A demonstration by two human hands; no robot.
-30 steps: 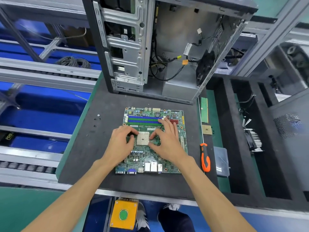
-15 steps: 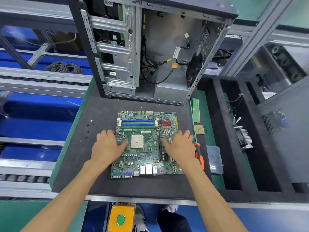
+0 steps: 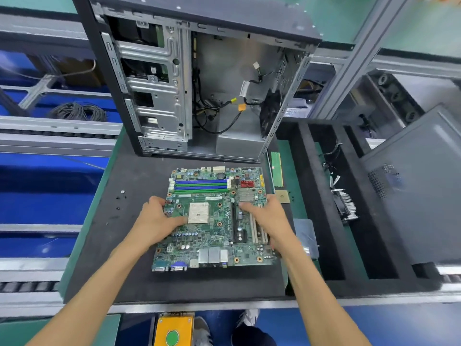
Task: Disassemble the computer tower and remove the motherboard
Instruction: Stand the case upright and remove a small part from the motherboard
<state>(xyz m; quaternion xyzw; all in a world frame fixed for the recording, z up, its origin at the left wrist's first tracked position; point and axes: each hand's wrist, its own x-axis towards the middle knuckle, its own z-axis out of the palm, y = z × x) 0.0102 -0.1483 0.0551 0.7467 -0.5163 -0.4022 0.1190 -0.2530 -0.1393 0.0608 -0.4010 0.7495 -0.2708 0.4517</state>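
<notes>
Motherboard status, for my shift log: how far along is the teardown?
Done: the motherboard lies on the black mat, out of the open tower case. In hand: left hand and right hand grip its side edges. Left: nothing visible.

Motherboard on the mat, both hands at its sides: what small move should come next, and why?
Probably lift it off the mat. The motherboard already lies outside the open tower, the left hand grips its left edge, and the right hand grips its right edge. Its processor socket looks empty.
</notes>
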